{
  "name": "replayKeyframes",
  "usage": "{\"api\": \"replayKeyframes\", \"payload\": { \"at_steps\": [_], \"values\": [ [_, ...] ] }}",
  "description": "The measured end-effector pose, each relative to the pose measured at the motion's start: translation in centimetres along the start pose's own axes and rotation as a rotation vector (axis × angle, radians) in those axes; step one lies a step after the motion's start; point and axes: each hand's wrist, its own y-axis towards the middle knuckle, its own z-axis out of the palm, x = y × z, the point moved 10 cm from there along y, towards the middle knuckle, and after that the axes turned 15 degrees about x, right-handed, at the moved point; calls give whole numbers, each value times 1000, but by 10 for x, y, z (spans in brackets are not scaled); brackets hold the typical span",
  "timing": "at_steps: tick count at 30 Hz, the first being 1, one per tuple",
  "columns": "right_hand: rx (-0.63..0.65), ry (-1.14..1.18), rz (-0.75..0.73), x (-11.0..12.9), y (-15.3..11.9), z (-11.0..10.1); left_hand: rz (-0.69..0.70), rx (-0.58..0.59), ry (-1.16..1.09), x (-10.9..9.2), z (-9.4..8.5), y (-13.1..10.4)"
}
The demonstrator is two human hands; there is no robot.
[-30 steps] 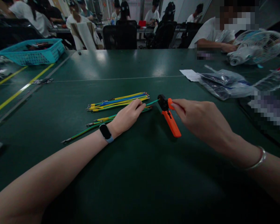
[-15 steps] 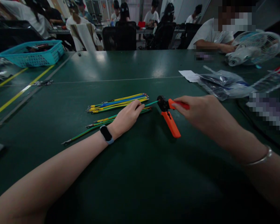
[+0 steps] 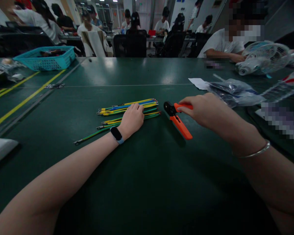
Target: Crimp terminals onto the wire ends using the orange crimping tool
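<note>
My left hand (image 3: 133,117) is over several insulated wires, its fingers curled down onto a green and yellow wire (image 3: 91,134); the fingertips are partly hidden. That wire runs out under the wrist to a metal terminal at its left end. Blue, yellow and green wires (image 3: 112,110) with metal ends lie side by side just beyond and under the hand. My right hand (image 3: 198,107) grips one orange handle of a crimping tool (image 3: 181,125). The tool's black head points left, apart from the wire ends, and its lower handle is spread away from the upper one.
Plastic bags (image 3: 231,91), a white paper (image 3: 198,83) and a fan (image 3: 262,58) are at the right of the green table (image 3: 147,182). A blue basket (image 3: 47,62) stands far left, and a white object (image 3: 2,150) lies nearer. A co-worker (image 3: 218,44) sits across the table.
The green wire's end has left the crimping tool's jaws. My left hand has moved left, down over the bundle. The tool's head is now free of any wire.
</note>
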Motion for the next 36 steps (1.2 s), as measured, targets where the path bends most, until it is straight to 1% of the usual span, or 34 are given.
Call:
{"api": "replayKeyframes", "payload": {
  "at_steps": [7, 13, 18, 24, 28, 33, 36],
  "values": [
    [-39, 21, -15, -5, -1, 2, 33, 26, -55, 0, 3, 2],
    [-54, -4, 3, -1, -5, 1, -33, -102, 3, 7, -7, -1],
    [-28, -3, 31, 3, -7, 0, -21, -85, -21, 6, -4, 1],
    [-60, 60, 4, -2, -6, 0, 7, -66, 4, 0, -5, 1],
    [-57, 54, 8, -2, -6, 0, 20, -81, 2, -1, -7, 0],
    [-58, 33, 1, -1, -5, 0, 45, -81, -87, -4, -8, 0],
    [-79, 46, -5, -5, -3, -2, 69, -66, -119, -6, -8, 0]
  ]
}}
